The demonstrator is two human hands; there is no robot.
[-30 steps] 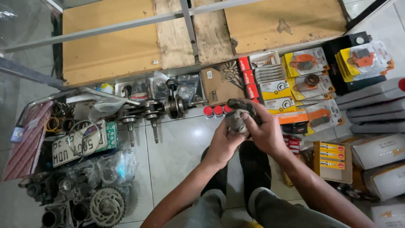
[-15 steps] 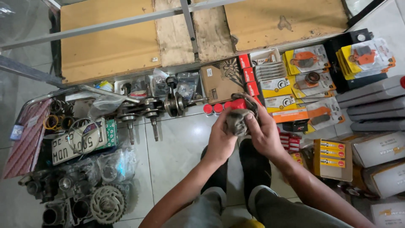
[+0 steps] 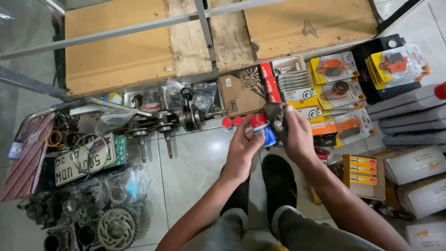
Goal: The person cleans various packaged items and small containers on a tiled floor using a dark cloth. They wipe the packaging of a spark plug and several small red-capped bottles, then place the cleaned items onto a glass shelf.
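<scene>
The tiled floor is crowded with crankshafts and boxed parts. Above it, the right hand is clamped on a grey rag. The left hand pinches a small red-capped bottle against the rag. A loose pinch could drop the bottle among the parts.

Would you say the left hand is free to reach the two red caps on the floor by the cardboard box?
Probably not right away: the left hand holds a small red-capped bottle. The red caps lie just beyond its fingertips, with bare tile between.
</scene>
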